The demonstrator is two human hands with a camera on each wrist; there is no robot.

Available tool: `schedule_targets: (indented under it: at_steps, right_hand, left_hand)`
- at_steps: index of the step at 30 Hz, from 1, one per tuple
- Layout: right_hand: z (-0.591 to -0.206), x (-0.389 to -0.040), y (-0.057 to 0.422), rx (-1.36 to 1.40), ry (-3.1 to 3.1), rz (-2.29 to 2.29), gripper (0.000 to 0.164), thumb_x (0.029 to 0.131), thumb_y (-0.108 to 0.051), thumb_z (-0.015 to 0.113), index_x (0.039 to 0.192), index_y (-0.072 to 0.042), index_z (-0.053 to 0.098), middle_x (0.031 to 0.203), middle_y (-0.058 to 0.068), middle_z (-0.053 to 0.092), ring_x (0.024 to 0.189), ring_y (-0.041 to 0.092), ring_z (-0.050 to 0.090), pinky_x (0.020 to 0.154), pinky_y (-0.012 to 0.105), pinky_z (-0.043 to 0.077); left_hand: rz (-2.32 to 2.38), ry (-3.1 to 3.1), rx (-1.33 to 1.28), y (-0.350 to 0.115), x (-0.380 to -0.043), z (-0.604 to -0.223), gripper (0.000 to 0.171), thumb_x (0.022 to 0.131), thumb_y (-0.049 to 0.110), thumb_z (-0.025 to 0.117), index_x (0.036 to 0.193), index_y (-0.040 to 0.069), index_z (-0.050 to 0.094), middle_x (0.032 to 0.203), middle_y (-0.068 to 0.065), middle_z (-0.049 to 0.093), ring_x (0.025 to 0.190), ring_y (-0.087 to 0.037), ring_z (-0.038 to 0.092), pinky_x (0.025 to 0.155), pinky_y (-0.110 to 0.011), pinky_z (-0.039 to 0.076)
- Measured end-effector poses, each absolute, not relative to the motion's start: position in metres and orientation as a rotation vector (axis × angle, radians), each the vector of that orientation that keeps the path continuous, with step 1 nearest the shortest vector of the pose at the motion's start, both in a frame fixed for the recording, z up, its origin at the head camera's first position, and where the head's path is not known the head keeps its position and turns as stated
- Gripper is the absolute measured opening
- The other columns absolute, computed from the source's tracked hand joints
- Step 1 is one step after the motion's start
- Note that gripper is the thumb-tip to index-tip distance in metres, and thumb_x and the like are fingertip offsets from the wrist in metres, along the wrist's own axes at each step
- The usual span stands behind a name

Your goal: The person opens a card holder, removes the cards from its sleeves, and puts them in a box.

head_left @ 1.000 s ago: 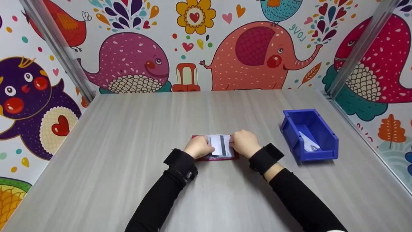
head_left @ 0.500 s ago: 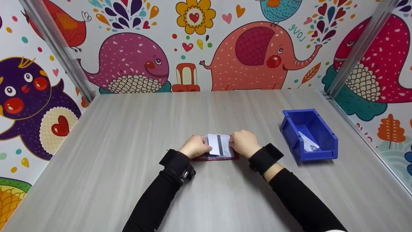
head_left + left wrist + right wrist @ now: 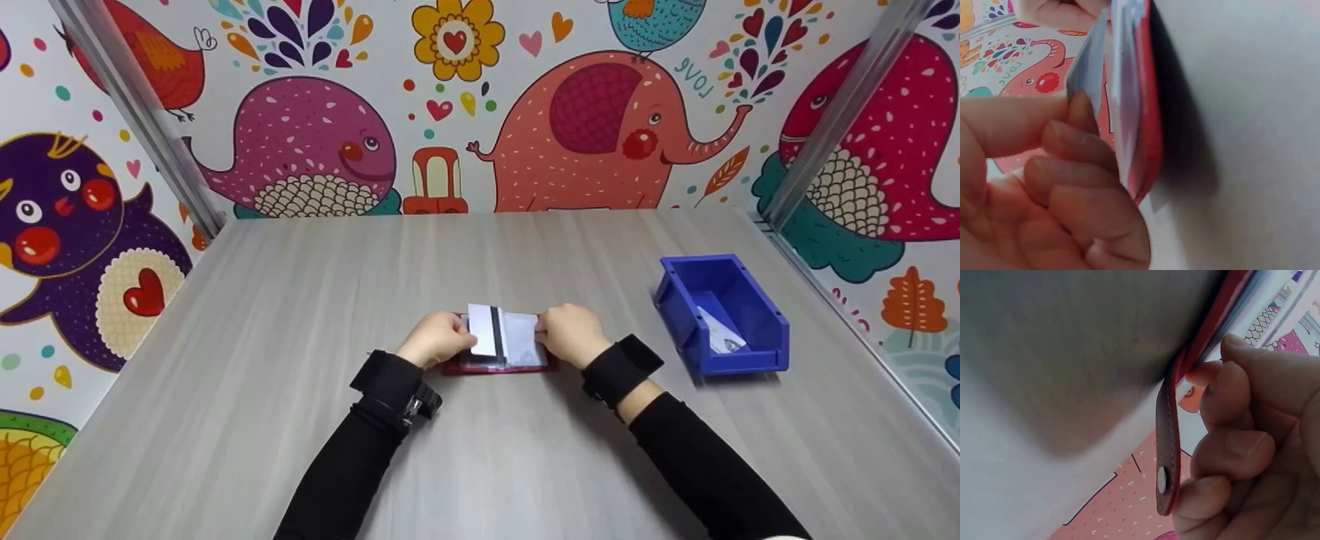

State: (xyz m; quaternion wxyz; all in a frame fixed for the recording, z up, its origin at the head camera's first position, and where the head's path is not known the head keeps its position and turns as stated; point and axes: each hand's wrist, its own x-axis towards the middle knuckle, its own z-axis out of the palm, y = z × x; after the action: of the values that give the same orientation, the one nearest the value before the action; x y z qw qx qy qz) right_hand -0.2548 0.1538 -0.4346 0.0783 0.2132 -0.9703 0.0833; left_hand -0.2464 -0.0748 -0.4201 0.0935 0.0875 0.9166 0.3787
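The left hand (image 3: 435, 339), its thumb and fingers clamped on a flat white rectangular card with a dark stripe (image 3: 482, 330), is farther left than half a second ago. The card has gone left with it, leaning a little, and its upper end now pokes past the far edge of the open red card holder with clear plastic sleeves (image 3: 480, 370). More of the pale right-hand sleeve (image 3: 523, 334) is uncovered than in the earlier frames, where the card lay across much of it. The left wrist view shows a gap between card and sleeves near the left fingertips, narrowing away from them.

The right hand (image 3: 571, 335) keeps its place, thumb and forefinger closed on the right edge of the card holder. Beside its curled fingers, the right wrist view shows a short red-brown stitched strap with a round metal snap (image 3: 1167, 450).

The card holder itself stays in the middle of the pale wood-grain tabletop (image 3: 300, 315). Unchanged too is the blue open-topped plastic bin (image 3: 746, 364) at the right, a whitish printed paper piece (image 3: 721, 334) inside it.
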Motion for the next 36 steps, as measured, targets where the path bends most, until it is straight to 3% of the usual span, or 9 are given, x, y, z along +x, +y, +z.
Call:
schedule_targets:
  at_steps: [5, 10, 17, 21, 26, 36]
  right_hand:
    - [-0.432, -0.252, 0.156, 0.635, -2.898, 0.324, 0.003, 0.084, -0.012, 0.076, 0.082, -0.011, 0.078, 0.082, 0.007, 0.072, 0.073, 0.030, 0.067, 0.063, 0.048, 0.053]
    - [-0.426, -0.250, 0.157, 0.651, -2.834, 0.490, 0.007, 0.086, -0.011, 0.074, 0.089, -0.008, 0.080, 0.085, 0.005, 0.074, 0.073, 0.025, 0.067, 0.067, 0.044, 0.054]
    - [-0.416, -0.246, 0.150, 0.679, -2.804, 0.601, 0.012, 0.090, -0.015, 0.070, 0.088, -0.007, 0.079, 0.082, 0.004, 0.073, 0.072, 0.020, 0.066, 0.069, 0.041, 0.053]
    - [-0.415, -0.245, 0.149, 0.692, -2.813, 0.624, 0.013, 0.091, -0.014, 0.068, 0.086, -0.007, 0.078, 0.075, 0.002, 0.069, 0.066, 0.018, 0.060, 0.065, 0.039, 0.051]
    - [-0.415, -0.245, 0.148, 0.709, -2.828, 0.688, 0.018, 0.091, -0.011, 0.064, 0.074, -0.010, 0.070, 0.062, -0.004, 0.052, 0.057, 0.013, 0.046, 0.056, 0.033, 0.040]
    - [-0.420, -0.244, 0.148, 0.719, -2.810, 0.731, 0.025, 0.092, -0.016, 0.067, 0.069, -0.009, 0.067, 0.059, -0.007, 0.047, 0.053, 0.011, 0.042, 0.054, 0.031, 0.037]
  left_hand:
    - [1.156, 2.699, 0.261, -0.075, -0.244, -0.411, 0.031, 0.085, 0.011, 0.067, 0.059, 0.016, 0.051, 0.061, 0.004, 0.051, 0.054, -0.010, 0.044, 0.050, -0.022, 0.035]
    - [1.175, 2.687, 0.307, -0.071, -0.241, -0.402, 0.037, 0.087, 0.012, 0.066, 0.055, 0.018, 0.049, 0.056, 0.003, 0.055, 0.049, -0.009, 0.042, 0.048, -0.022, 0.033]
    - [1.229, 2.665, 0.347, -0.064, -0.238, -0.399, 0.038, 0.087, 0.012, 0.067, 0.056, 0.018, 0.046, 0.054, 0.007, 0.042, 0.050, -0.008, 0.040, 0.049, -0.022, 0.031]
    - [1.227, 2.672, 0.362, -0.061, -0.236, -0.399, 0.036, 0.087, 0.012, 0.067, 0.058, 0.017, 0.047, 0.056, 0.007, 0.043, 0.051, -0.008, 0.041, 0.050, -0.023, 0.033]
    - [1.208, 2.700, 0.365, -0.059, -0.236, -0.400, 0.035, 0.087, 0.012, 0.068, 0.060, 0.017, 0.048, 0.057, 0.007, 0.044, 0.050, -0.008, 0.042, 0.050, -0.023, 0.034]
    - [1.088, 2.786, 0.436, -0.056, -0.237, -0.401, 0.037, 0.087, 0.013, 0.068, 0.058, 0.017, 0.046, 0.055, 0.008, 0.043, 0.050, -0.009, 0.042, 0.050, -0.023, 0.033]
